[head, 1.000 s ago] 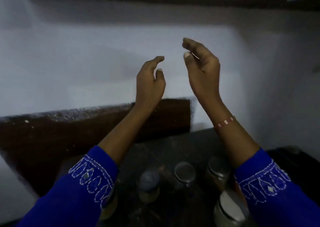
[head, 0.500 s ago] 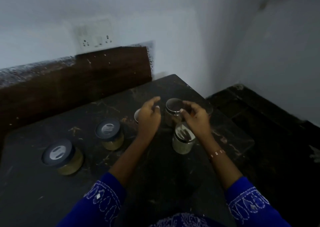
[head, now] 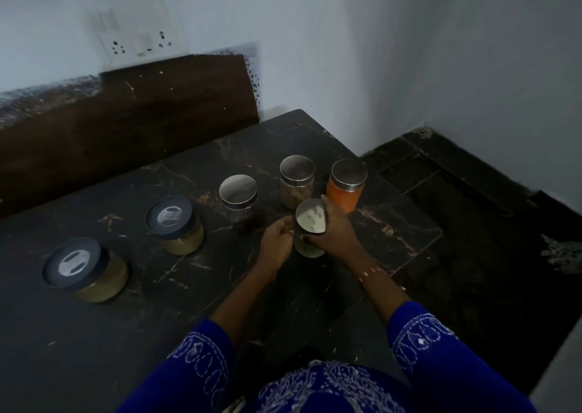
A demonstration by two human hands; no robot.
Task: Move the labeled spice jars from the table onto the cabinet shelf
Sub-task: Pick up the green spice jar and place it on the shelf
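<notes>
Six jars stand on a dark marble table [head: 94, 334]. My right hand [head: 338, 234] wraps the right side of a steel-lidded jar with pale contents [head: 310, 223], and my left hand [head: 277, 242] presses its left side. Behind it stand an orange-filled jar [head: 346, 185], a brown-filled jar [head: 297, 181] and a dark jar with a steel lid [head: 238, 196]. Two wider jars with dark lids and yellowish contents sit further left: one near the middle [head: 174, 223], one near the left edge [head: 85, 269]. No cabinet shelf is in view.
A brown backsplash board [head: 126, 119] runs along the wall behind the table, under a white socket plate [head: 135, 31]. The table's right edge drops to a dark floor [head: 488, 239] in the room's corner.
The view dropped from the wall to the table. My hands came down from in front of the wall and closed around the pale jar near the table's right side.
</notes>
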